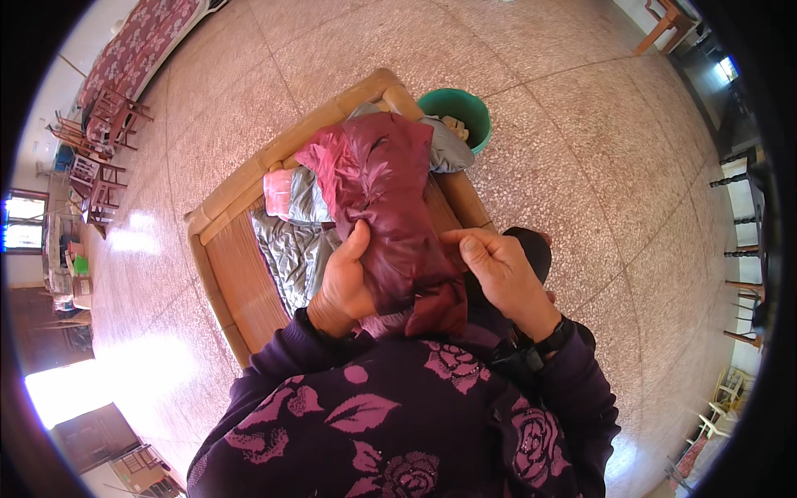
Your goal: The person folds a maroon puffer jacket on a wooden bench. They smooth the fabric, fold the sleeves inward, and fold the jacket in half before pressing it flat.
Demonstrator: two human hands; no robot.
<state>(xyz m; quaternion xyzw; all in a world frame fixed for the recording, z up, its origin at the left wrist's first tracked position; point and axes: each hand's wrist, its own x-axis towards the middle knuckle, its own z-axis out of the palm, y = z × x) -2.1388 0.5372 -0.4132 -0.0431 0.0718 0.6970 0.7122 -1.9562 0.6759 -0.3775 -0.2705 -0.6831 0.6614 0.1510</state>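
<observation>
A shiny maroon padded garment (398,187), puffy and creased, lies across my lap and over a bamboo bench (227,292). My left hand (348,274) grips its left edge, with the thumb on top and the fingers hidden beneath. To the garment's right, my right hand (501,267) has its thumb and index finger brought together. Whether something thin, such as a needle or thread, sits in that pinch is too small to tell. Grey quilted fabric (292,249) with a pink patch spreads on the bench to the left. More grey fabric (449,146) hangs over the far right corner.
Just beyond the bench's far right corner, a green bucket (476,118) holds pale blocky pieces. Terrazzo floor (560,124) surrounds the bench. Wooden chairs (99,180) stand along the left wall, below a floral-covered bed or couch (140,50). Dark furniture (750,249) lines the right side.
</observation>
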